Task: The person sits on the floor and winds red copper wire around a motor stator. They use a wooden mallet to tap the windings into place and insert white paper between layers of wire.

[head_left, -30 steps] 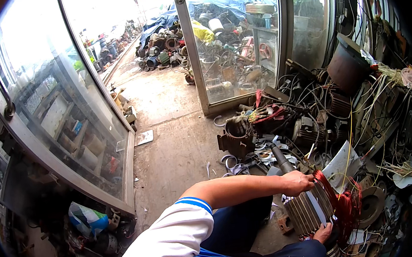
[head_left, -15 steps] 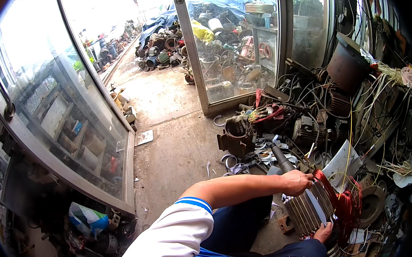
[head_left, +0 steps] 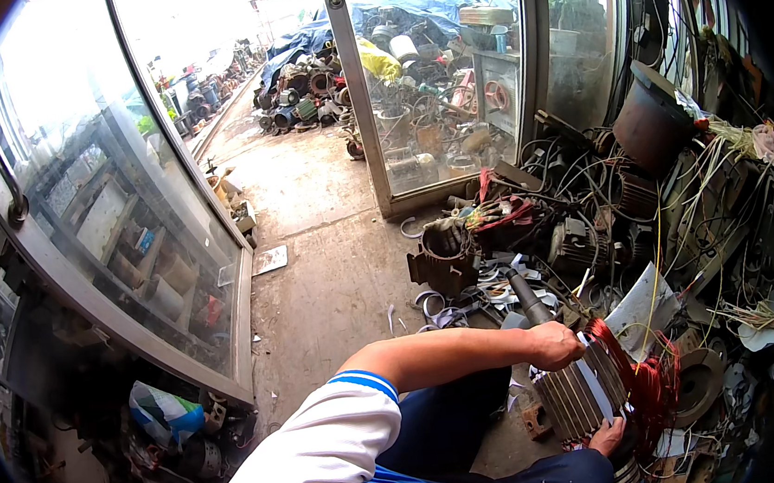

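Observation:
A slotted motor rotor (head_left: 565,401), grey with red copper wire (head_left: 649,393) bundled along its right side, lies by my right leg. A white insulation strip (head_left: 594,385) runs lengthwise over its slots. My left hand (head_left: 555,344), arm stretched across from the left, is closed around the strip's far end; its fingertips are partly hidden. At the near end, my right hand (head_left: 608,437) pinches the strip between thumb and fingers against the rotor. The rotor's dark shaft (head_left: 529,298) sticks out beyond my left hand.
Old motors (head_left: 578,246), cables and paper scraps heap up on the right. An open motor housing (head_left: 444,256) stands on the floor ahead. A glass door (head_left: 160,254) is at left, with a blue-and-white bag (head_left: 166,412) below it. A rusty block (head_left: 536,421) lies beside the rotor.
My left hand has shifted slightly left and its fingers have curled in, so more of the strip's far end shows. My right hand stays in place.

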Demonstrator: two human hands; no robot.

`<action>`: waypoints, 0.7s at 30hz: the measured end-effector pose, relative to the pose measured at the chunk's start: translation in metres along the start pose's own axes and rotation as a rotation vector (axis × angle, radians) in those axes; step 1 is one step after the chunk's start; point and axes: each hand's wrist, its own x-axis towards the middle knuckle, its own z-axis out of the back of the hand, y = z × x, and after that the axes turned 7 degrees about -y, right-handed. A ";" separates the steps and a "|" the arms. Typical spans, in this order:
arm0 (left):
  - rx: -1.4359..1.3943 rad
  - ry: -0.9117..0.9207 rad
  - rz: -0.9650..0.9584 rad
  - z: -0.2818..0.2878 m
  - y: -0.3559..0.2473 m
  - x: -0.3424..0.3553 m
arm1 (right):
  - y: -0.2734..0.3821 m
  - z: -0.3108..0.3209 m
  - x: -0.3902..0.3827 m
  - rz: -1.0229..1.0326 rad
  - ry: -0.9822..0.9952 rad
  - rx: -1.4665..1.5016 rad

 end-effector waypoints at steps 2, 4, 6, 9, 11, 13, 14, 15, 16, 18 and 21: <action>-0.017 -0.005 0.021 0.001 0.001 -0.002 | 0.002 -0.002 -0.002 0.003 0.004 -0.008; -0.031 -0.020 0.027 0.000 0.004 -0.004 | 0.005 -0.004 -0.003 0.006 0.007 -0.008; -0.029 -0.019 0.012 -0.001 0.007 -0.004 | 0.006 -0.005 -0.003 0.010 0.003 -0.006; -0.024 -0.022 -0.022 0.001 0.003 0.004 | -0.004 0.001 0.005 0.018 -0.015 -0.013; -0.016 -0.012 -0.009 0.003 0.001 -0.003 | 0.006 -0.001 -0.002 -0.009 0.007 -0.007; -0.008 -0.014 -0.002 0.005 -0.001 -0.005 | 0.009 -0.001 -0.004 -0.011 0.009 -0.004; 0.024 -0.024 -0.028 0.004 0.000 -0.003 | 0.007 -0.001 -0.003 0.001 0.000 -0.003; 0.055 -0.034 -0.054 0.001 0.001 -0.002 | 0.005 0.000 -0.002 0.013 -0.008 -0.001; 0.087 -0.044 -0.078 -0.003 0.003 -0.002 | 0.002 0.000 -0.001 0.019 -0.007 -0.001; 0.133 -0.043 -0.067 -0.010 0.007 0.001 | -0.002 -0.001 0.002 0.032 -0.004 0.000; 0.159 -0.060 -0.061 -0.016 0.013 -0.001 | 0.000 -0.003 -0.001 0.025 0.007 -0.003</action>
